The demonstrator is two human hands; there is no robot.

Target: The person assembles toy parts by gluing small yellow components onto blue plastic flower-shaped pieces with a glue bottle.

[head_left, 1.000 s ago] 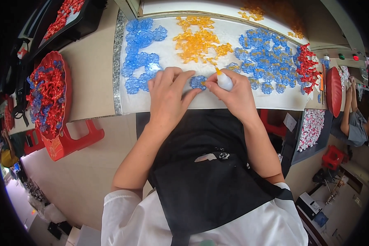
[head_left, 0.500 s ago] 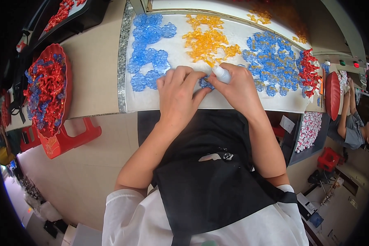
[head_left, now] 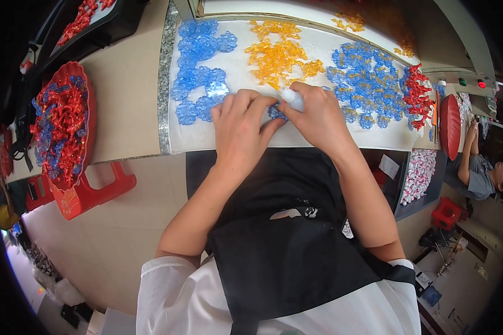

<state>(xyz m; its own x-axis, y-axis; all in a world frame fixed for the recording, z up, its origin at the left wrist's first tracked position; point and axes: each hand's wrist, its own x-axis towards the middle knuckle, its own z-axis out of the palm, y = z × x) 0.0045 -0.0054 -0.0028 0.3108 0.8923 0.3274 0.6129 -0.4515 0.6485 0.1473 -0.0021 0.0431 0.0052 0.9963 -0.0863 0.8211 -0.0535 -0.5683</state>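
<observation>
My right hand [head_left: 319,114] is closed around a small white squeeze bottle [head_left: 293,99] with an orange nozzle, tilted to the upper left. Between thumb and fingers, my left hand [head_left: 240,125] pinches a clear blue plastic flower [head_left: 277,112], partly hidden by the fingertips. The right fingertips also come close to this flower; whether they touch it I cannot tell. Left of my hands, more blue flowers [head_left: 198,78] lie on white paper. Beyond them are orange-yellow plastic pieces [head_left: 276,53]. Blue flowers with yellow pieces on them [head_left: 366,84] spread out at the right.
Red plastic pieces [head_left: 416,97] lie at the paper's right end, near a red dish [head_left: 450,127]. At the left, a red tray [head_left: 89,120] of red and blue pieces rests above a red stool [head_left: 109,187]. A co-worker [head_left: 478,167] is at the far right.
The bottle has shifted slightly left with my right hand, its nozzle pointing further left. My left hand keeps its pinch on the blue flower. The whole view has drifted a little.
</observation>
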